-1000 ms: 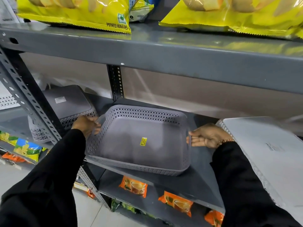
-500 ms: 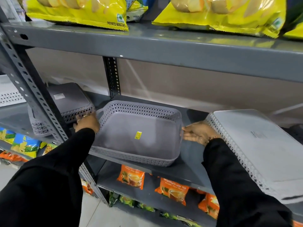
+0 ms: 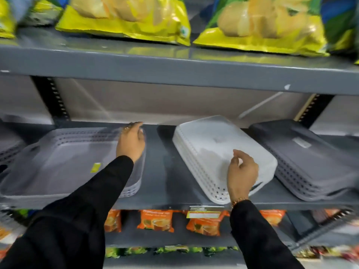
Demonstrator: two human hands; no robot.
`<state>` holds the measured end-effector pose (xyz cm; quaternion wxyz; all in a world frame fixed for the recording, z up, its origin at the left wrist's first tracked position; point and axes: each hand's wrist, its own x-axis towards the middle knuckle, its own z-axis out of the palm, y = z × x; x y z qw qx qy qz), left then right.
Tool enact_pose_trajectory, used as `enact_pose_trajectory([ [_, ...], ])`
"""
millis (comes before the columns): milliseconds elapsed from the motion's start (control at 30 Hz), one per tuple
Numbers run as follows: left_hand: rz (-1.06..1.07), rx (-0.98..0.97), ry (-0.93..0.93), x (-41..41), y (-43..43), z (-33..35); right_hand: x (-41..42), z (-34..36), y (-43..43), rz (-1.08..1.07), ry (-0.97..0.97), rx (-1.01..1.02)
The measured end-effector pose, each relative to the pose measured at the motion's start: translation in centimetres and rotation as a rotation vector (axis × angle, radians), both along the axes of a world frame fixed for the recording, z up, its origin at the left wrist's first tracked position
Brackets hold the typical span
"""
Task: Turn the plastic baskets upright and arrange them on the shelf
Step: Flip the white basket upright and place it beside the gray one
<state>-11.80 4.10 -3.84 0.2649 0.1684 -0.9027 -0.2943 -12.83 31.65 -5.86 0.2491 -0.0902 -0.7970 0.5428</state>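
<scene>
A grey perforated basket (image 3: 64, 164) sits upright on the grey shelf (image 3: 163, 179) at the left, a yellow sticker inside it. My left hand (image 3: 132, 142) rests over its right rim, fingers spread. To the right, a white basket (image 3: 211, 150) lies upside down, angled on the shelf. My right hand (image 3: 241, 171) hovers over its near corner, fingers loosely curled and holding nothing. Further right, a dark grey basket (image 3: 303, 156) lies upside down too.
The shelf above (image 3: 174, 68) carries yellow crisp bags (image 3: 124, 18) and hangs low over the baskets. Orange packets (image 3: 155, 220) line the shelf below. A black slotted upright (image 3: 52, 100) stands at the back left. Another basket edge (image 3: 7, 152) shows at the far left.
The view has swung right. My left hand moved from the grey basket's left side to its right rim. My right hand left the grey basket and moved over the white upside-down one.
</scene>
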Motion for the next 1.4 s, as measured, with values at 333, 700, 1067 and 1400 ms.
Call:
enact_pose_trajectory([
  [333, -0.167, 0.329, -0.334, -13.3, 6.6, -0.7, -3.3, -4.8, 6.4, -0.39, -0.426, -0.444],
  [700, -0.167, 0.492, -0.668, -15.9, 5.6, -1.3, -7.7, -4.9, 8.4, -0.206, -0.622, -0.535],
  [1067, -0.122, 0.936, -0.466, -15.2, 2.5, 1.1, -10.2, 0.3, 6.2, -0.11, -0.047, -0.524],
  [1400, -0.293, 1.34, -0.383, -10.3, 1.3, 2.9, -10.1, 2.0, 9.1, 0.175, 0.034, -0.513],
])
